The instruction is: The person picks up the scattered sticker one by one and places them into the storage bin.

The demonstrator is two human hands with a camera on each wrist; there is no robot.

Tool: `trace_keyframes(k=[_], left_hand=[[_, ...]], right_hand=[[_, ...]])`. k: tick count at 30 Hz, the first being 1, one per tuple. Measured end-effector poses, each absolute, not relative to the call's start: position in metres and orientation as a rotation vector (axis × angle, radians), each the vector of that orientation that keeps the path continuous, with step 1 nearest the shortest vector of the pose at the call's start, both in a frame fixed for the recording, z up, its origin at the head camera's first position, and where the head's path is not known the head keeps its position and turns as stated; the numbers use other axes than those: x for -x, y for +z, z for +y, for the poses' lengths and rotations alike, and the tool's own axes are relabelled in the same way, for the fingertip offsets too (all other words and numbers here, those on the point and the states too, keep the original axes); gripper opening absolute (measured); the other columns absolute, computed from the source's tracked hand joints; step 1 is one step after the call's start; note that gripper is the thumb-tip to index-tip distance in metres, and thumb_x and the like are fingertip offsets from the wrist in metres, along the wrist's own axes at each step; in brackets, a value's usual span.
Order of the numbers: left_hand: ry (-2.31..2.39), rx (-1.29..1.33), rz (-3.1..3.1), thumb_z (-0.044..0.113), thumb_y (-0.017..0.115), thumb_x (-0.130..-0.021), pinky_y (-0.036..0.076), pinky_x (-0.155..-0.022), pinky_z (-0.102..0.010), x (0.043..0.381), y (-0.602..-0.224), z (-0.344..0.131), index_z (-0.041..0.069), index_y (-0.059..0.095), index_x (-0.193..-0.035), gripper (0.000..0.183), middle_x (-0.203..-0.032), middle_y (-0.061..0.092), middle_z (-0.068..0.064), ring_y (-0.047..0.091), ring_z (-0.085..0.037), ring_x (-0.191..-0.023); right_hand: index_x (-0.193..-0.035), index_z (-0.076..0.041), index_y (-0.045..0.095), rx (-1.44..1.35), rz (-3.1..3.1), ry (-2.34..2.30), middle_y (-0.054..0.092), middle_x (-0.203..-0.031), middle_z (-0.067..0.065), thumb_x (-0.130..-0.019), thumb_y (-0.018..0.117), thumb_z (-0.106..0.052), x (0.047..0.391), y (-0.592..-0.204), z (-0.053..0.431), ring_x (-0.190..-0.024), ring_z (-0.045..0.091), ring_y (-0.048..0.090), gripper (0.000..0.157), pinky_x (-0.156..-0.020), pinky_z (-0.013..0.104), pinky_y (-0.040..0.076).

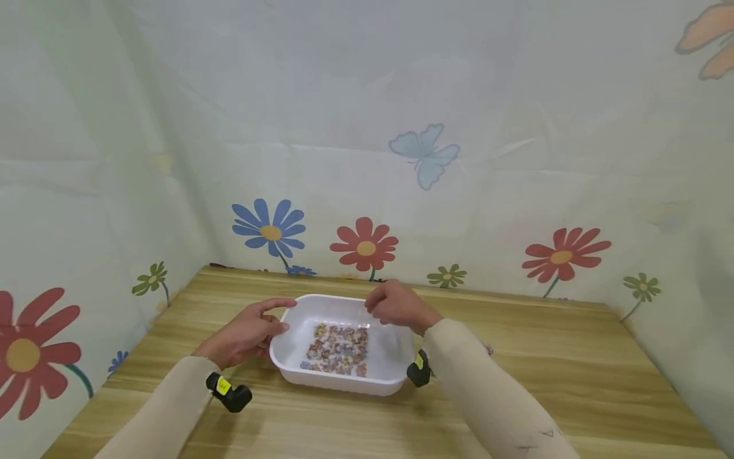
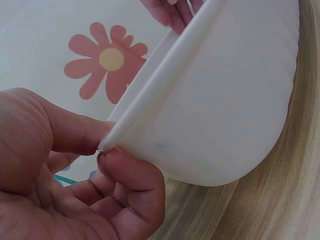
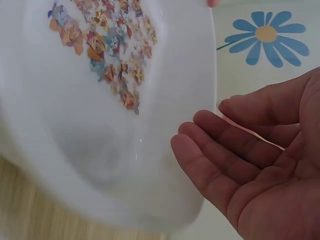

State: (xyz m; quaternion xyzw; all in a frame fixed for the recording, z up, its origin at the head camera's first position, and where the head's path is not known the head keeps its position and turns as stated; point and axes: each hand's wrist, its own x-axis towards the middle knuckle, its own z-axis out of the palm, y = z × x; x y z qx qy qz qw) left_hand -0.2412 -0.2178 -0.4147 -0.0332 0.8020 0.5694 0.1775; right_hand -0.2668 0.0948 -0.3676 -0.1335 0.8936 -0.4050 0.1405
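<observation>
A white rectangular plastic tray [image 1: 329, 380] with rounded corners sits on the table in the head view. Inside it lie many small, colourful cartoon-character stickers [image 1: 338, 347], bunched towards the middle. At the tray's left end, my left hand [image 1: 246, 333] pinches the rim between thumb and bent finger, plain in the left wrist view. Over the far rim, right of centre, hovers my right hand [image 1: 401, 304]. Its fingers [image 3: 215, 165] are loosely bent beside the rim in the right wrist view, and I see nothing held. Whether a fingertip touches the rim is unclear.
The wood-grain table [image 1: 550, 370] backs onto a pale curtain [image 1: 493, 217] printed with flowers and butterflies. A small coloured scrap [image 1: 489, 349] shows on the table beside the right sleeve. Black wrist cameras [image 1: 232, 393] hang below both cuffs.
</observation>
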Motion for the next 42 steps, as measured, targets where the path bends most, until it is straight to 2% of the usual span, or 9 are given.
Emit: trace_keyframes(k=[4, 13, 20, 25, 32, 38, 42], left_hand=[[1.614, 0.078, 2.27, 0.009, 0.061, -0.103, 0.052, -0.063, -0.033, 0.241, -0.416, -0.219, 0.017, 0.043, -0.157, 0.058, -0.121, 0.062, -0.021, 0.062, -0.026, -0.088], [1.605, 0.095, 2.268, 0.009, 0.06, -0.103, 0.056, -0.067, -0.034, 0.242, -0.417, -0.218, 0.019, 0.045, -0.156, 0.056, -0.12, 0.063, -0.018, 0.063, -0.026, -0.091], [1.611, 0.063, 2.257, 0.01, 0.06, -0.104, 0.054, -0.067, -0.033, 0.242, -0.415, -0.217, 0.018, 0.042, -0.158, 0.057, -0.122, 0.062, -0.018, 0.061, -0.024, -0.09], [1.61, 0.077, 2.26, 0.011, 0.06, -0.104, 0.054, -0.067, -0.033, 0.242, -0.416, -0.217, 0.018, 0.042, -0.157, 0.057, -0.124, 0.063, -0.018, 0.062, -0.025, -0.089], [1.602, 0.076, 2.255, 0.011, 0.059, -0.104, 0.054, -0.067, -0.033, 0.241, -0.415, -0.218, 0.018, 0.042, -0.158, 0.057, -0.125, 0.063, -0.02, 0.062, -0.025, -0.088], [1.607, 0.091, 2.246, 0.01, 0.059, -0.104, 0.055, -0.067, -0.033, 0.241, -0.415, -0.217, 0.019, 0.042, -0.158, 0.057, -0.125, 0.062, -0.02, 0.063, -0.025, -0.088], [1.613, 0.101, 2.242, 0.011, 0.06, -0.104, 0.055, -0.067, -0.033, 0.241, -0.415, -0.216, 0.019, 0.043, -0.157, 0.057, -0.124, 0.063, -0.018, 0.063, -0.025, -0.087]], right_hand=[[-0.115, 0.002, 0.074, 0.355, 2.537, -1.265, 0.073, -0.115, 0.02, -0.092, 0.067, -0.002, 0.263, -0.363, 0.11, -0.103, 0.031, 0.072, 0.024, -0.086, 0.039, 0.063], [-0.119, 0.001, 0.072, 0.294, 2.504, -1.4, 0.072, -0.112, 0.017, -0.092, 0.069, 0.0, 0.257, -0.362, 0.15, -0.098, 0.026, 0.072, 0.027, -0.086, 0.039, 0.064], [-0.121, 0.008, 0.069, 0.327, 2.515, -1.415, 0.07, -0.115, 0.026, -0.091, 0.066, 0.003, 0.253, -0.364, 0.18, -0.101, 0.035, 0.07, 0.03, -0.087, 0.043, 0.064], [-0.119, 0.007, 0.07, 0.282, 2.576, -1.326, 0.07, -0.116, 0.026, -0.089, 0.068, 0.001, 0.251, -0.372, 0.199, -0.097, 0.034, 0.071, 0.031, -0.085, 0.045, 0.063], [-0.114, 0.006, 0.071, 0.286, 2.667, -1.196, 0.073, -0.113, 0.023, -0.083, 0.069, 0.002, 0.246, -0.388, 0.22, -0.096, 0.023, 0.069, 0.032, -0.084, 0.04, 0.061], [-0.113, 0.005, 0.071, 0.234, 2.767, -1.043, 0.072, -0.113, 0.02, -0.08, 0.068, 0.002, 0.243, -0.395, 0.237, -0.101, 0.028, 0.068, 0.033, -0.089, 0.047, 0.059], [-0.106, 0.006, 0.072, 0.155, 2.863, -0.875, 0.072, -0.106, 0.02, -0.079, 0.069, 0.001, 0.243, -0.399, 0.252, -0.095, 0.029, 0.066, 0.027, -0.081, 0.046, 0.058]])
